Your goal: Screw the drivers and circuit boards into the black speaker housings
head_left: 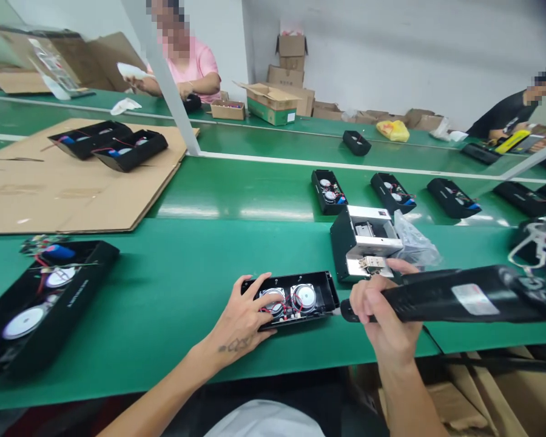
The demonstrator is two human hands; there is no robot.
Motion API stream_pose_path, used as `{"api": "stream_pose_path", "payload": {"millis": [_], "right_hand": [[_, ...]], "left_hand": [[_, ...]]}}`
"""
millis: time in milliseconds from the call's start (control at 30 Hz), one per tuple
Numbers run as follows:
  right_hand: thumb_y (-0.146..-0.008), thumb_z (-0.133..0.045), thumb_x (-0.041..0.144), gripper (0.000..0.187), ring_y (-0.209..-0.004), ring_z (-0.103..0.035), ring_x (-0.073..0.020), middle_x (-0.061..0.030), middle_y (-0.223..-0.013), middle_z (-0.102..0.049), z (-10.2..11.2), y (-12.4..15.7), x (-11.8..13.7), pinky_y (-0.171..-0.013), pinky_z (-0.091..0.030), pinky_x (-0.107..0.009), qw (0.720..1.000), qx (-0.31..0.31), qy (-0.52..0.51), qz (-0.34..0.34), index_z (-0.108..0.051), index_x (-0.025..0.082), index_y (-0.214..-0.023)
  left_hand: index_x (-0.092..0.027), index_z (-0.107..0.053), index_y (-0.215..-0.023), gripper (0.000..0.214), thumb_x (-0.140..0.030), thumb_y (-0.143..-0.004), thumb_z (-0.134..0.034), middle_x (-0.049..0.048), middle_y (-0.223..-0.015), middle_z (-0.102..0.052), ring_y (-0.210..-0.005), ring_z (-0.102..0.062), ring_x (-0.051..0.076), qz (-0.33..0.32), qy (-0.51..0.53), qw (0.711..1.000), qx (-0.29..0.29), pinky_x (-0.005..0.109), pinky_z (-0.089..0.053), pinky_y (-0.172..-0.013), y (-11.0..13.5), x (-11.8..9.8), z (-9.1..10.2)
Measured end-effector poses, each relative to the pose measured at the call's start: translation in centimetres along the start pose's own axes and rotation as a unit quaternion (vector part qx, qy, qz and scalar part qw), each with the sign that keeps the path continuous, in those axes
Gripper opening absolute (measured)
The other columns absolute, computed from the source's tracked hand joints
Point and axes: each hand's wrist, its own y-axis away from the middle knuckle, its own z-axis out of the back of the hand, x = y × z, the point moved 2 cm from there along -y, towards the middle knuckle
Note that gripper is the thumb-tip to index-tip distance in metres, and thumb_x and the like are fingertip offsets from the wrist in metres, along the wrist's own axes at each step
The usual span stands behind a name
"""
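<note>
On the green bench in front of me lies a black speaker case (325, 284), open side up, with two round silver speaker drivers and red wires inside. My left hand (241, 318) grips its left end, thumb at the near edge and fingers reaching over the top. A black electric screwdriver (441, 297) is held level in my right hand (386, 315). Its tip points left at the case's right end; whether it touches a screw I cannot make out. Just behind my right hand stands a black and silver screw feeder (366, 233).
Another open speaker case (73, 309) lies at the left. Several more line the belt (255, 194) beyond, and two rest on flat cardboard (73, 188). A clear plastic bag (414, 240) is beside the feeder. Across the belt sit two people, one in a pink shirt (204, 67).
</note>
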Motion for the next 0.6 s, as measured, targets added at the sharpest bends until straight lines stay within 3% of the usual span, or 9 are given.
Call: {"api": "stream_pose_path", "payload": {"millis": [200, 600], "right_hand": [[-0.102, -0.072, 0.023, 0.033, -0.047, -0.051, -0.0097, 0.0099, -0.068, -0.058, -2.7, 1.0, -1.9, -0.050, -0.043, -0.027, 0.999, 0.037, -0.015, -0.006, -0.058, 0.032, -0.130], [-0.102, -0.072, 0.023, 0.033, -0.047, -0.052, -0.0099, 0.0102, -0.067, -0.058, -3.1, 1.3, -2.8, -0.049, -0.044, -0.027, 0.999, 0.037, -0.024, -0.026, -0.057, 0.030, -0.130]], "left_hand": [[-0.025, -0.081, -0.080, 0.022, -0.042, -0.081, -0.095, 0.0004, -0.131, -0.078, -0.150, -0.049, 0.043, -0.009, -0.012, 1.000, 0.002, 0.062, -0.024, -0.122, 0.1, 0.2, -0.3], [-0.026, -0.081, -0.079, 0.022, -0.044, -0.081, -0.094, -0.0010, -0.130, -0.078, -0.150, -0.048, 0.042, -0.016, -0.013, 1.000, -0.007, 0.061, -0.023, -0.121, 0.3, 0.5, -0.7]]}}
